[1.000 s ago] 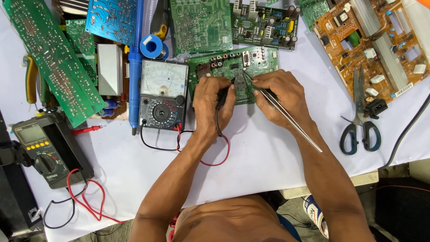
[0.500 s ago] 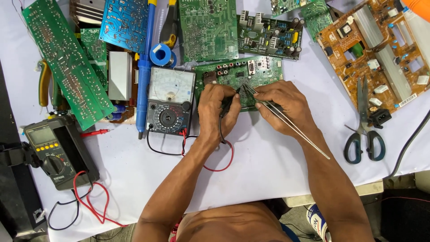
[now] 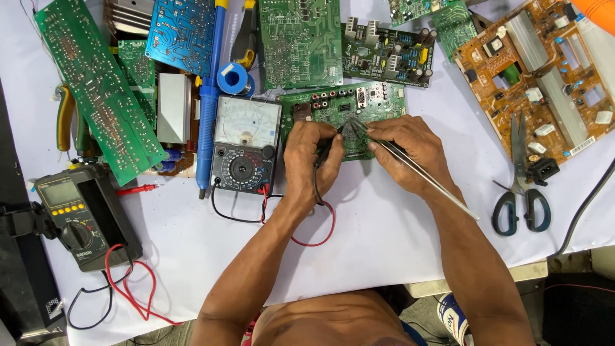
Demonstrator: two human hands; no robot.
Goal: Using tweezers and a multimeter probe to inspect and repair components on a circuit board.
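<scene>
On the green circuit board, left hand pinching a black probe, tip steadied against the parts. Right hand gripping metal tweezers, angled in to reach the same spot. Beside, analog meter facing up for reading.

So there's a small green rectangular circuit board lying flat on the white sheet, dotted with connectors and chips. Long silver metal tweezers slant down onto it, and a thin black test probe touches its near edge.

Pale analog meter dial centre-left; grey digital multimeter screen far left.
</scene>
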